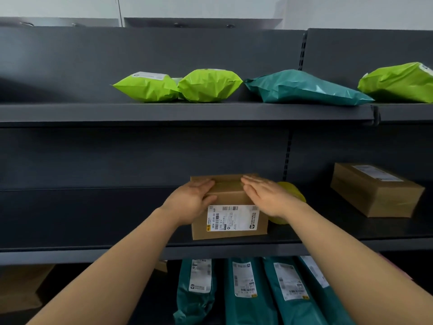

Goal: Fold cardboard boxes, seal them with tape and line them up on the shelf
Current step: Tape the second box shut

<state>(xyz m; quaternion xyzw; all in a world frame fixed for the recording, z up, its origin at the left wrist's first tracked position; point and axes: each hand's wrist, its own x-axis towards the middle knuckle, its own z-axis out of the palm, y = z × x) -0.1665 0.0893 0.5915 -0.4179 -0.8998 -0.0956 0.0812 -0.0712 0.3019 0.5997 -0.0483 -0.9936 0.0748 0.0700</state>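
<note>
A small brown cardboard box (230,195) with a white shipping label on its front stands on the middle shelf (93,253) of a dark grey rack. My left hand (192,198) lies on the box's left top edge, fingers over the top and thumb at the front corner. Over the right side of the box top is my right hand (264,194), flat with straight fingers. A second, larger cardboard box (375,191) sits on the same shelf at the far right.
A yellow-green parcel (293,193) lies behind my right hand. Lime green bags (178,86) and a teal bag (304,89) lie on the upper shelf. Teal mailers (246,289) with labels stand on the lower shelf. A cardboard box (21,287) sits low left.
</note>
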